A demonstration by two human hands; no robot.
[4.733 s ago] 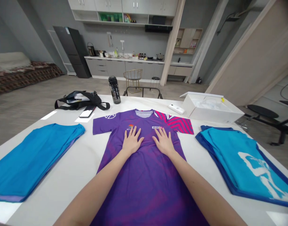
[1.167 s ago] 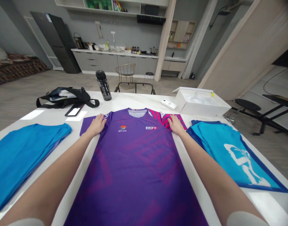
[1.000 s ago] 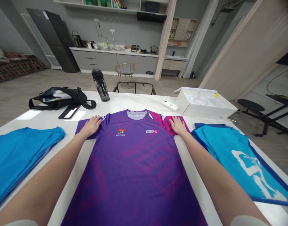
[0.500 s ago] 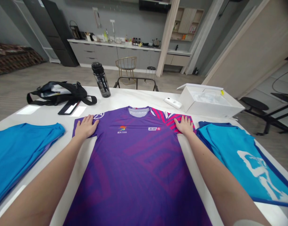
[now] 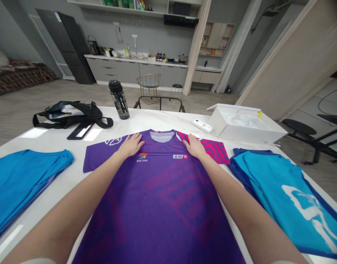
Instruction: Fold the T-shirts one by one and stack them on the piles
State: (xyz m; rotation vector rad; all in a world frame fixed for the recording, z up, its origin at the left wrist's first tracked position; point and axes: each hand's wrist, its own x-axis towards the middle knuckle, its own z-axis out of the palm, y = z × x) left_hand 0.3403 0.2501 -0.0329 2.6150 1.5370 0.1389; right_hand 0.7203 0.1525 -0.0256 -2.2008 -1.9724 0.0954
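Head: left hand (image 5: 131,145); right hand (image 5: 195,146), both flat

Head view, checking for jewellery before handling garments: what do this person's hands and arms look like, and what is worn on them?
The left hand and right hand are bare, with no gloves, rings, watch or bracelet visible. The left forearm and right forearm are bare too. Only a pale left sleeve and pale right sleeve show, at the bottom edge.

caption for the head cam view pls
Left hand and right hand rest on a purple sports jersey spread on a white table between one blue garment and another
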